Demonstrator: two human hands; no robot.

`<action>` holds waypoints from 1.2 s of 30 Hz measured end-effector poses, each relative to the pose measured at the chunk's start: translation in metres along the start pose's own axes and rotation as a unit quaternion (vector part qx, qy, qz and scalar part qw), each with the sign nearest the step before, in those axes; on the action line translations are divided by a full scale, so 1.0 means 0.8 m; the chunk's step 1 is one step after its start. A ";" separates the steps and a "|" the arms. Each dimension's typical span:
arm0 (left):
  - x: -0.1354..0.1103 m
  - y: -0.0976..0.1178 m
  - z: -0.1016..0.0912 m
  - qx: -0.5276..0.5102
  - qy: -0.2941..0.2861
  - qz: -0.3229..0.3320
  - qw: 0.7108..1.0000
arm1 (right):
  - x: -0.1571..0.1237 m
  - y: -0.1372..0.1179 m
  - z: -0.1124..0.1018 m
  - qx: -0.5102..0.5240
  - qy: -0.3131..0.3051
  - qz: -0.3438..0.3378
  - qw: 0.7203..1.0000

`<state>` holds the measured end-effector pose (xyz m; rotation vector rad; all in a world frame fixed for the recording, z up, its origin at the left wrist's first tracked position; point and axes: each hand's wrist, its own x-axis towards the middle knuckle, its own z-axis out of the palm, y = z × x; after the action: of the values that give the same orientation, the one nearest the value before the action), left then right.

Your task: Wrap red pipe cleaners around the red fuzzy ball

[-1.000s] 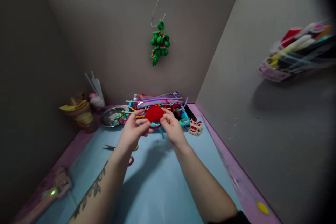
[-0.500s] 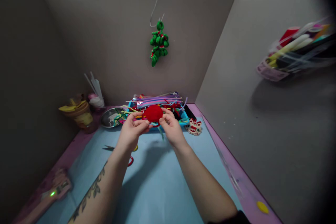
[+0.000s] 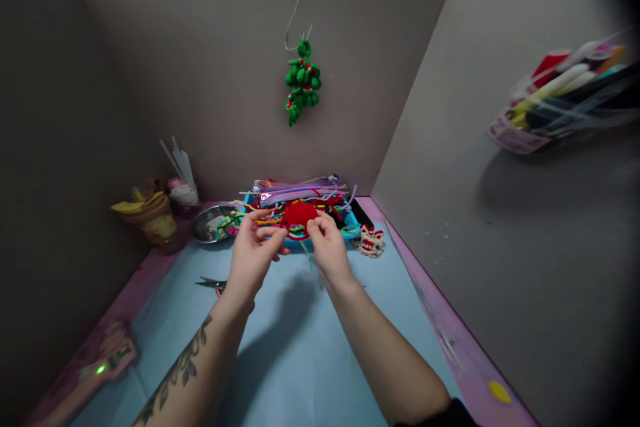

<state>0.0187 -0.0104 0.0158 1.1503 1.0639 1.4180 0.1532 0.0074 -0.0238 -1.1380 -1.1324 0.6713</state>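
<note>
My right hand (image 3: pixel 327 243) pinches a round, fuzzy red craft piece (image 3: pixel 300 213) by its right edge, thumb against fingers. A red loop curves along its lower side, and a pale green strand (image 3: pixel 307 253) dangles below, blurred. My left hand (image 3: pixel 256 243) is at the piece's left side with fingers apart; whether its thumb tip touches the edge is unclear. Behind the piece stands a blue tray (image 3: pixel 353 230) of colourful pipe cleaners (image 3: pixel 305 192). Scissors (image 3: pixel 213 283) lie on the mat, their handles partly hidden by my left forearm.
A metal bowl (image 3: pixel 207 225), a flowerpot (image 3: pixel 150 217) and a cup of white sticks (image 3: pixel 184 193) stand back left. A glue gun (image 3: pixel 107 363) with a green light lies front left. A lion-face ornament (image 3: pixel 370 241) sits right of the tray. A green ornament (image 3: pixel 303 83) hangs behind.
The red piece has shifted slightly right with my right hand. My left fingers have loosened from its left edge and spread. My left forearm covers more of the scissors' handles.
</note>
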 end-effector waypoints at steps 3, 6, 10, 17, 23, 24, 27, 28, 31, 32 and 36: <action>-0.005 -0.004 0.007 0.030 -0.028 -0.020 0.999 | -0.004 -0.003 0.002 0.000 -0.009 -0.006 1.000; -0.006 -0.008 0.011 -0.008 0.005 -0.023 1.000 | -0.009 -0.008 0.003 -0.006 -0.038 -0.019 0.999; -0.003 -0.010 0.011 -0.077 0.042 -0.046 0.995 | -0.013 -0.014 0.004 -0.037 -0.067 -0.032 0.997; 0.000 -0.013 0.011 -0.169 0.060 -0.084 0.980 | -0.016 -0.016 0.005 -0.081 -0.063 -0.062 0.993; 0.007 -0.016 0.011 -0.216 0.105 -0.114 0.964 | -0.010 -0.008 -0.002 -0.187 -0.096 -0.153 0.966; 0.008 -0.016 0.010 -0.219 0.111 -0.113 0.963 | -0.009 -0.007 -0.004 -0.207 -0.098 -0.175 0.957; 0.010 -0.020 0.009 -0.221 0.125 -0.112 0.961 | -0.005 -0.010 -0.012 -0.266 -0.094 -0.218 0.934; 0.011 -0.022 0.009 -0.220 0.129 -0.114 0.960 | -0.005 -0.012 -0.014 -0.287 -0.095 -0.222 0.927; 0.012 -0.027 0.009 -0.217 0.138 -0.120 0.959 | -0.005 -0.019 -0.018 -0.330 -0.115 -0.216 0.912; 0.012 -0.028 0.009 -0.216 0.138 -0.121 0.959 | -0.006 -0.021 -0.018 -0.327 -0.122 -0.214 0.912; 0.013 -0.032 0.009 -0.222 0.131 -0.129 0.957 | -0.009 -0.019 -0.013 -0.229 -0.111 -0.183 0.949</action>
<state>0.0291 0.0033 -0.0066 0.4910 0.9658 1.5232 0.1586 -0.0073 -0.0117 -1.2075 -1.7030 0.2497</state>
